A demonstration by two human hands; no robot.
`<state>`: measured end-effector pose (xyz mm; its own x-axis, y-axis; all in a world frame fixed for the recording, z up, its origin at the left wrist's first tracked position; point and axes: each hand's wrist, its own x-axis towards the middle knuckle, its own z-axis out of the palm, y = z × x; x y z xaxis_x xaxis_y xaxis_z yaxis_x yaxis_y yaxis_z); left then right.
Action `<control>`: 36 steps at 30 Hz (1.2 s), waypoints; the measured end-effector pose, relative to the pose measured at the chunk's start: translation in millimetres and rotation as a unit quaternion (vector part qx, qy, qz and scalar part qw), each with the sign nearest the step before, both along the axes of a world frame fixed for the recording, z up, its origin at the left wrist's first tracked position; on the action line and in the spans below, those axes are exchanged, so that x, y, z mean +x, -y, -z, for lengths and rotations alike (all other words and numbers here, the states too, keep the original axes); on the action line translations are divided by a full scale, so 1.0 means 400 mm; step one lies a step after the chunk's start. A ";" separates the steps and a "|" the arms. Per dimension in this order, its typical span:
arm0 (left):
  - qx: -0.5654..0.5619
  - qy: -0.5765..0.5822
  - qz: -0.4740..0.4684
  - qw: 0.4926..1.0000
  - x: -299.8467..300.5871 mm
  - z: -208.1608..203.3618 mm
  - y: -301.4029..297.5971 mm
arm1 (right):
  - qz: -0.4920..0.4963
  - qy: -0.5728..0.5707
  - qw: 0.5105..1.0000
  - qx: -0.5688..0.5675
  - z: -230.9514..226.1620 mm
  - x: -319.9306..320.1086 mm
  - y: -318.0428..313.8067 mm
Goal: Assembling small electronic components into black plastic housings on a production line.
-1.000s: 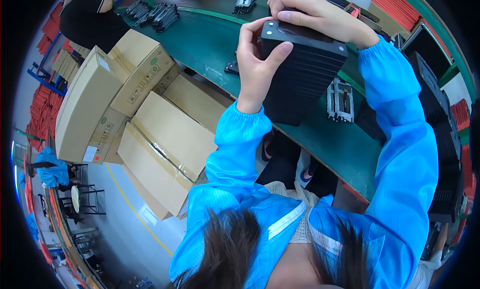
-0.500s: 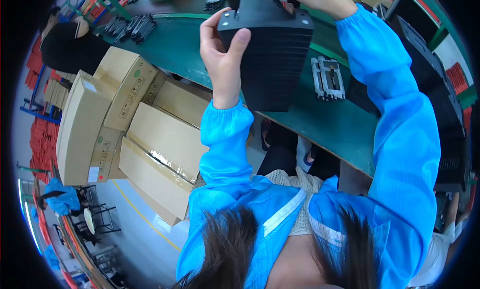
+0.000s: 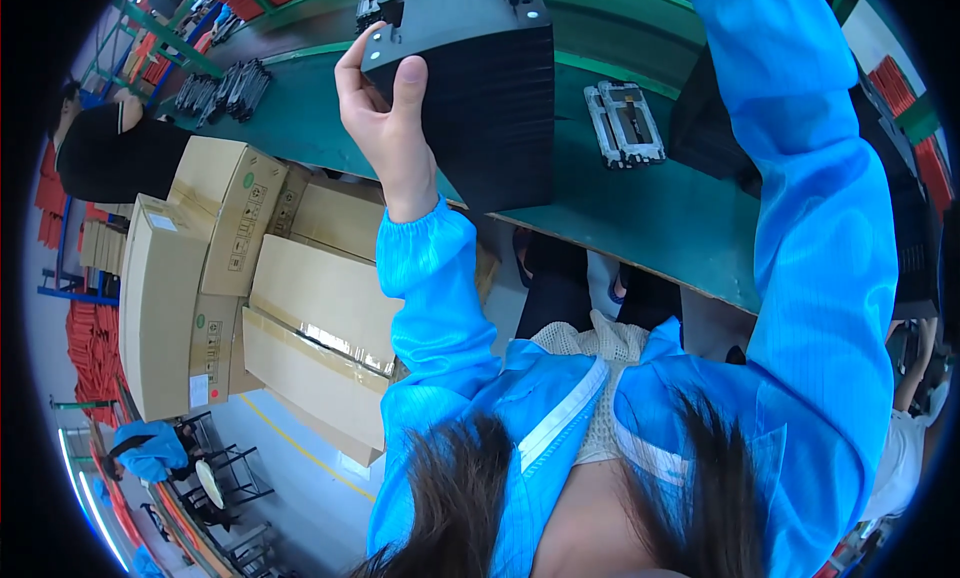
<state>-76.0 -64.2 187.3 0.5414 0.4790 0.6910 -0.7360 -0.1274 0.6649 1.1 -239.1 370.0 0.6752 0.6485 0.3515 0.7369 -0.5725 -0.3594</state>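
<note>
A tall stack of black plastic trays (image 3: 490, 118) stands at the near edge of the green table, its layered edges facing me. My left hand (image 3: 390, 118) grips its left corner, the thumb against the near side and the fingers bent round the far side. Pale round dots mark the stack's top corners. My right arm, in a blue sleeve (image 3: 800, 128), reaches up past the upper edge of the picture, so the right hand is out of sight. To the right of the stack lies a small pile of grey metal frames (image 3: 625, 125).
Cardboard boxes (image 3: 320, 288) are piled left of the green table (image 3: 640, 228). More metal frames (image 3: 225, 90) lie at its far left. Other black trays (image 3: 710, 128) stand to the right. A person in black (image 3: 120, 153) is at the far left, another in blue (image 3: 150, 448) below.
My right hand has left the top of the stack and gone up and right out of view. The left hand keeps its hold; the whole scene has shifted leftward in the picture.
</note>
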 end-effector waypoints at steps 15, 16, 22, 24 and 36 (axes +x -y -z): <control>0.002 -0.029 -0.010 1.000 -0.012 0.003 -0.015 | 0.127 -0.040 0.967 0.216 0.446 -0.048 0.301; 0.006 -0.027 -0.013 1.000 -0.011 0.003 -0.018 | 0.131 -0.040 0.967 0.215 0.492 -0.036 0.289; 0.009 -0.022 -0.002 1.000 0.000 0.004 -0.003 | 0.295 0.029 0.953 0.071 0.728 0.088 0.255; 0.014 -0.010 -0.003 1.000 -0.004 0.001 0.005 | 0.338 0.005 0.939 0.056 0.758 0.097 0.240; -0.002 -0.006 0.029 1.000 0.005 -0.002 -0.005 | 0.370 0.052 0.921 -0.109 0.856 0.083 0.231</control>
